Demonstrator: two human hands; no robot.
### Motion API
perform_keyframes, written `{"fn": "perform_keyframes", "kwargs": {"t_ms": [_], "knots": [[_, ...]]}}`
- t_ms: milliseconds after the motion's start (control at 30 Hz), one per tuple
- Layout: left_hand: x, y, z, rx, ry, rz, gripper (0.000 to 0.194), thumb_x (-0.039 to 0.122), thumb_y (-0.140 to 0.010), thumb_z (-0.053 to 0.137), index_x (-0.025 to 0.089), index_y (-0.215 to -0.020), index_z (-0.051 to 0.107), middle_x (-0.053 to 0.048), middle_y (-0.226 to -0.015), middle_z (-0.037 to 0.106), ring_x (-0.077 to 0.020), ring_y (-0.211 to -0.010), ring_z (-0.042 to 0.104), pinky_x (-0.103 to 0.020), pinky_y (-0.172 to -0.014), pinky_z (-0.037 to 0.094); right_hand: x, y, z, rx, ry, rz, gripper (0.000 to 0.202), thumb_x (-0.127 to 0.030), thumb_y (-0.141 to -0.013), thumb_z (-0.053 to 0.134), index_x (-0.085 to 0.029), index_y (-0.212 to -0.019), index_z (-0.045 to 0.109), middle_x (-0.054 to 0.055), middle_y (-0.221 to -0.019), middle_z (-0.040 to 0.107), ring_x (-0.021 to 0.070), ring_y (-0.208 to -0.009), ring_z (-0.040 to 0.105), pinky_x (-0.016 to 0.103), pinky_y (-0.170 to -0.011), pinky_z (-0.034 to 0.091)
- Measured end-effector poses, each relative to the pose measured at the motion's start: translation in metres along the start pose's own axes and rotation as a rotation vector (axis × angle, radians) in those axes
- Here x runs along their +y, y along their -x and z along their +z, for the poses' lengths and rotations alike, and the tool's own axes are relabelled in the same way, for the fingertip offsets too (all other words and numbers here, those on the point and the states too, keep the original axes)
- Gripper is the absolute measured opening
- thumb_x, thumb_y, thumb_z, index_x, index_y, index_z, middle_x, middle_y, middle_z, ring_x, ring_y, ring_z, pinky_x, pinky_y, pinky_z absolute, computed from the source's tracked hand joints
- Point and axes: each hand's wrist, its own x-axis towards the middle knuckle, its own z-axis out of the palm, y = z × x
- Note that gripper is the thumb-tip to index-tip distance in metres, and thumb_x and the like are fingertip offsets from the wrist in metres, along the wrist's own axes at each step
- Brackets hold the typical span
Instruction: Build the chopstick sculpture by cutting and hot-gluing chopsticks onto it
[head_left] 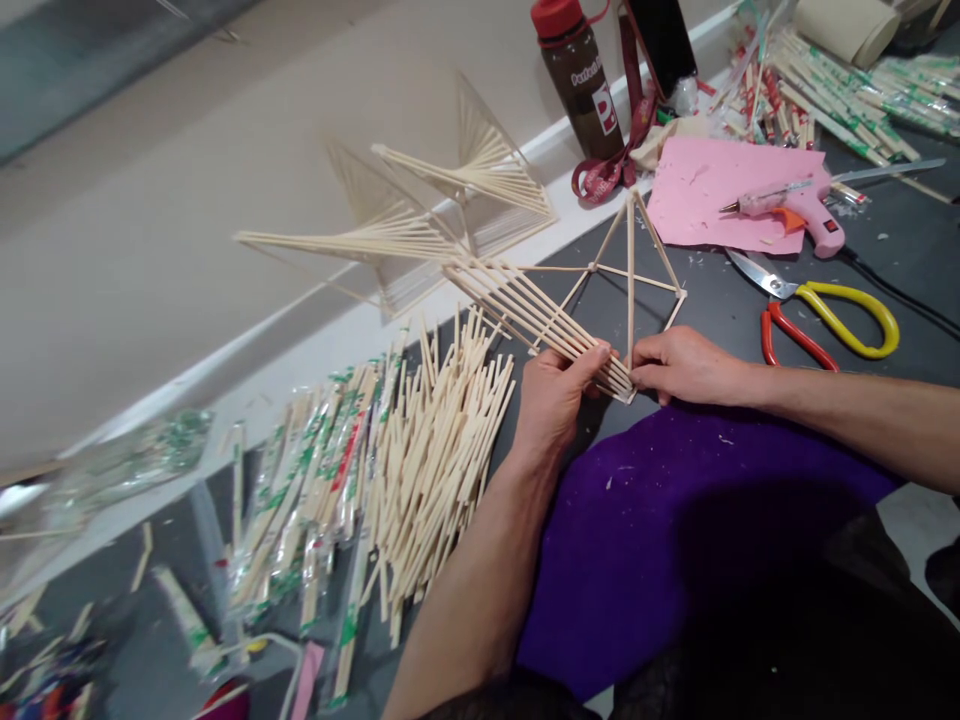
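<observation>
In front of me is an open frame of thin wooden chopsticks (630, 260) joined at their ends, with several more laid side by side in a slanted row (536, 305). My left hand (555, 395) is closed around the near end of this row, thumb on top. Close beside it on the right, my right hand (686, 365) pinches the frame near its closest corner. Its fingertips partly hide that spot, so I cannot tell whether a separate stick is between them. Two finished-looking fans of sticks (360, 243) spread out behind, up to the wall.
Loose chopsticks (442, 470) are heaped left of my left arm, beside wrapped ones (300, 490). To the right lie yellow-and-red-handled scissors (784, 290) and a pink glue gun (806, 210) on pink sheet (697, 190). A dark bottle (581, 90) stands behind. Purple cloth (637, 520) is nearest me.
</observation>
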Motion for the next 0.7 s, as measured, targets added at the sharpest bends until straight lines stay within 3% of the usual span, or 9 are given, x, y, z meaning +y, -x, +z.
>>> {"fn": "perform_keyframes", "kwargs": {"t_ms": [300,700], "knots": [[-0.0015,0.0008,-0.0007,-0.007,0.01,0.008,0.02,0.031,-0.063,0.078,0.016,-0.072,0.07,-0.002,-0.066,0.07,-0.0088,-0.051,0.056,-0.021,-0.044,0.039,-0.0001,0.0002,0.0007,0.002,-0.003,-0.015,0.015,-0.021,-0.085,0.053,-0.015,-0.075,0.062,-0.002,-0.064,0.061,0.0086,-0.05,0.06,0.02,-0.054,0.043],[-0.0012,-0.0012,-0.0005,-0.008,0.027,0.014,0.022,0.033,-0.06,0.081,0.015,-0.069,0.071,-0.001,-0.062,0.068,-0.0073,-0.047,0.052,-0.019,-0.043,0.037,-0.0008,-0.0013,0.0029,0.029,0.043,0.012,0.017,-0.018,-0.084,0.051,-0.015,-0.073,0.064,-0.003,-0.055,0.058,0.0082,-0.049,0.058,0.019,-0.053,0.04]]}}
